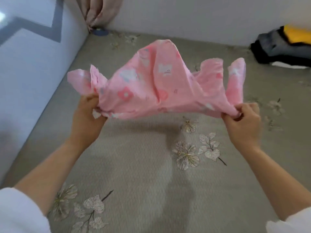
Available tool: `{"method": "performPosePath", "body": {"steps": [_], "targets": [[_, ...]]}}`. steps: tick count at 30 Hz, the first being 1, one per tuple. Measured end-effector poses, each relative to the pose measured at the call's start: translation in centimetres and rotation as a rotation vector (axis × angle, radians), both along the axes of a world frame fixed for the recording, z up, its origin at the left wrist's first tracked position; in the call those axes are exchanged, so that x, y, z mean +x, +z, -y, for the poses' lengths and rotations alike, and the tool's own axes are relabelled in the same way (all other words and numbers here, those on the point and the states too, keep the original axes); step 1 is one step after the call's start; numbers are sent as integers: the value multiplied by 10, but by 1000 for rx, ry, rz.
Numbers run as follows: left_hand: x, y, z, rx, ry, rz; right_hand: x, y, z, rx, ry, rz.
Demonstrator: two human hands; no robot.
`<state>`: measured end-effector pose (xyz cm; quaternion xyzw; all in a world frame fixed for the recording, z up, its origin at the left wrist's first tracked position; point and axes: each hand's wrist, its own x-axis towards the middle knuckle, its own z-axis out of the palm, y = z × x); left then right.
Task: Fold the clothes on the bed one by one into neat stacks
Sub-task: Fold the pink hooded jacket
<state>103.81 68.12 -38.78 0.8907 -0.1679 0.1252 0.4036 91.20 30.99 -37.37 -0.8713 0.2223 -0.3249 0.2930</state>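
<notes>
Sleeves [20, 212], left hand [87, 116], right hand [243, 125], fingers [245, 109] pinching pink garment [151, 81]

The pink cloth [154, 84] is blurry, most of all at its top and side edges, so I cannot tell what kind of clothing it is. The left hand [89, 116] grips it, and the ends of its fingers [88, 99] are tucked under the cloth. The right hand [242, 125] pinches a fold, and its fingertips [244, 109] curl into it and do not show. The cloth hides the part of the bed [134, 165] behind it. A pile of clothes [282, 47] is cut off at the right edge. A small blue thing [101, 31] in the far corner is too blurry to name. The curtain [101, 10] is cut off at the top. The white sleeves [20, 211] are cut off at the bottom corners.
</notes>
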Motion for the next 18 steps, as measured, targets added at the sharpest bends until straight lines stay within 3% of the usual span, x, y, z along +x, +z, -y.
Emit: {"method": "performPosePath", "body": {"steps": [2, 4, 6, 8, 10, 12, 15, 18], "targets": [[-20, -36, -5, 76, -46, -5, -25, -36, 2, 0, 7, -119], [-46, -79, -14, 175, -72, -134, -54, -79, 2, 17, 31, -278], [-76, -121, -25, 332, -113, -372, -88, -123, -1, 46, 98, -522], [-106, -162, -39, 622, -257, -641, -118, -161, -6, 84, 187, -830], [-131, -189, -45, 784, -357, -847, -135, -182, -11, 128, 216, -1006], [-142, -199, -41, 550, -235, -960, -133, -188, -18, 174, 171, -958], [-140, -203, -18, 230, 61, -875, -109, -182, -42, 161, 138, -646], [-133, -199, 18, 4, 90, -945, -77, -176, -73, 78, 295, -500]]}}
